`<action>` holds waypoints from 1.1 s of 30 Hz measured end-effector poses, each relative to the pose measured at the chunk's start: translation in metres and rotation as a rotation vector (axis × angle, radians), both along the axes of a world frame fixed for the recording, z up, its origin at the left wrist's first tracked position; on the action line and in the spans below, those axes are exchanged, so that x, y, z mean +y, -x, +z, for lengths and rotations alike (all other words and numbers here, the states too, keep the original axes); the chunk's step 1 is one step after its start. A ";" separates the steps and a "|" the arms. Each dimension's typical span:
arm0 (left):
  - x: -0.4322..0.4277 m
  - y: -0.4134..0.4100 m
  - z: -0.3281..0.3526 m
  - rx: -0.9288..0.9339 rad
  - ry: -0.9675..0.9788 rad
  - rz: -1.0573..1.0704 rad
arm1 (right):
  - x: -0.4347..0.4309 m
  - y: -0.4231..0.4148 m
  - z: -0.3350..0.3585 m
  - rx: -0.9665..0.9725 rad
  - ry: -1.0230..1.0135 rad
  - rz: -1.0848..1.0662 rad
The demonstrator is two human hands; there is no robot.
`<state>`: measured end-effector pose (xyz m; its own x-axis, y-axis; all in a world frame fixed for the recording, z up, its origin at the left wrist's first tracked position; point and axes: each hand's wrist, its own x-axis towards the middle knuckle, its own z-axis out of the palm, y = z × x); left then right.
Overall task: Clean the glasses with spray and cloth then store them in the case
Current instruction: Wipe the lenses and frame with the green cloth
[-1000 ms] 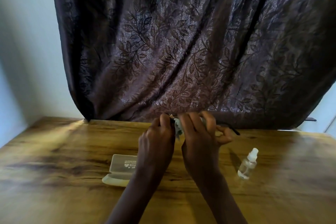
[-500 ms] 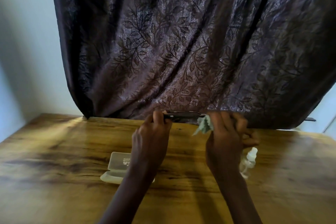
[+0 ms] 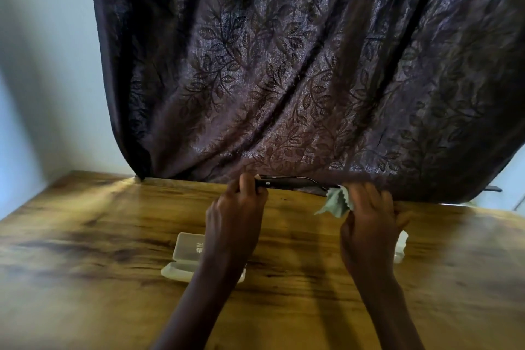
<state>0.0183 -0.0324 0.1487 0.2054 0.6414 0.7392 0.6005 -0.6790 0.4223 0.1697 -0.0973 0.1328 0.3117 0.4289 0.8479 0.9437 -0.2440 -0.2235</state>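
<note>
My left hand [image 3: 238,216] grips the dark glasses [image 3: 287,182] at the hinge end, held up above the table with one temple arm stretching to the right. My right hand [image 3: 368,219] pinches a pale green cloth [image 3: 335,202] around the tip of that temple arm. An open translucent case [image 3: 184,261] lies on the table below my left wrist, partly hidden by it. The small clear spray bottle [image 3: 400,247] stands behind my right hand, mostly covered.
A wooden table [image 3: 85,236] spans the view. A dark leaf-patterned curtain [image 3: 284,65] hangs along its far edge, against a pale wall [image 3: 42,65].
My hands have drawn apart: the right hand slid the cloth rightward along the temple arm from the hinge to its tip, now covering most of the spray bottle.
</note>
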 end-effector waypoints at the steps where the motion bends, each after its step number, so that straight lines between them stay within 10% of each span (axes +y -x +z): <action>1: 0.000 -0.001 0.000 -0.005 0.017 -0.009 | 0.000 -0.001 0.000 0.001 -0.007 0.027; 14: 0.017 0.025 -0.005 0.016 0.065 -0.403 | -0.004 -0.009 0.026 0.116 -0.029 0.155; 20: 0.032 0.038 -0.046 0.056 0.416 -0.437 | -0.004 -0.027 0.039 0.227 0.051 0.186; 33: 0.033 0.004 -0.062 -0.131 0.384 -0.339 | 0.001 -0.037 0.031 0.407 0.207 0.268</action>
